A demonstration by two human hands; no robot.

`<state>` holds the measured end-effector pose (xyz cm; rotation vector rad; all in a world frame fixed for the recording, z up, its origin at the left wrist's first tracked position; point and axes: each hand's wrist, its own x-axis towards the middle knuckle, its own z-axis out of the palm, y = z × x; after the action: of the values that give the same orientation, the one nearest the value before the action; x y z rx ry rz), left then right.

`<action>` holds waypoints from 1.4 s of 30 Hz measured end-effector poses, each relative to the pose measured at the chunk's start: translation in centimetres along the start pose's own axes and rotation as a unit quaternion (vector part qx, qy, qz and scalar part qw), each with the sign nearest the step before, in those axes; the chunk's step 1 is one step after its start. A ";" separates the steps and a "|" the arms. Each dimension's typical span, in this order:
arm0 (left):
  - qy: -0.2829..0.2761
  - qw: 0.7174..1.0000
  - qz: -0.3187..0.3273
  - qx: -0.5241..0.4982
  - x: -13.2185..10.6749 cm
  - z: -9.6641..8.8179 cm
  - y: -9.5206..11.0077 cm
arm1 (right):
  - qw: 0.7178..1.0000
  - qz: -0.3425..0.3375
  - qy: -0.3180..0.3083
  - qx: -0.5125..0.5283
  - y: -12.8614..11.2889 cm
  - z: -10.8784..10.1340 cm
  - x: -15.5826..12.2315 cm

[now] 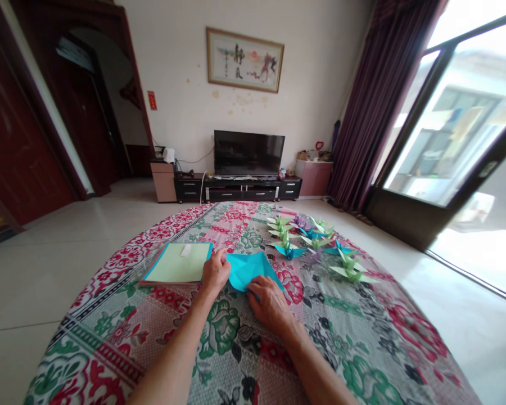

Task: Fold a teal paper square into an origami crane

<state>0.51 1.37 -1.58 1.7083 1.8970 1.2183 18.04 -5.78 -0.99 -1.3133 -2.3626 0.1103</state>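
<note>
A folded sheet of turquoise paper (248,267) lies on the flowered cloth (236,337) in front of me. My left hand (215,273) rests on its left corner with the fingers curled and a fingertip pressing the paper down. On the near right edge my right hand (269,301) lies flat, fingers pressed on the fold. Neither hand lifts the paper off the cloth.
A stack of coloured paper sheets (179,263), pale green on top, lies just left of my left hand. Several folded paper cranes (316,243) in green, blue and purple stand at the far right of the table. Beyond it are a TV (248,153) and a low cabinet.
</note>
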 end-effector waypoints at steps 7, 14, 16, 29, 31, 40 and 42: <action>-0.164 0.973 0.165 -0.006 -0.4 -3.3 1.7 | 0.999 0.027 0.008 -0.040 -0.3 0.5 0.5; -0.281 0.940 0.187 0.046 -1.2 -2.3 1.3 | 0.997 0.066 0.033 -0.019 0.0 0.7 0.5; -0.263 0.944 0.184 0.070 -1.2 -1.7 1.1 | 0.996 0.080 0.029 0.002 0.9 0.2 0.4; -0.098 0.971 0.165 0.145 -1.5 1.2 0.3 | 0.996 0.076 -0.045 0.031 5.4 -2.3 -0.2; -0.080 0.971 0.185 0.126 -1.3 1.8 -0.1 | 0.994 0.087 -0.056 0.033 4.6 -2.1 -0.1; -0.034 0.982 0.162 0.086 -1.1 2.6 -0.6 | 0.991 0.124 -0.044 -0.001 2.6 -1.3 0.3; -0.037 0.982 0.150 0.105 -1.2 2.6 -0.4 | 0.991 0.127 -0.050 0.008 2.7 -1.4 0.4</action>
<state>2.37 1.27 -3.72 2.1829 1.8283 1.0641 20.59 -4.15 -0.38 -1.6312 -2.2580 0.2754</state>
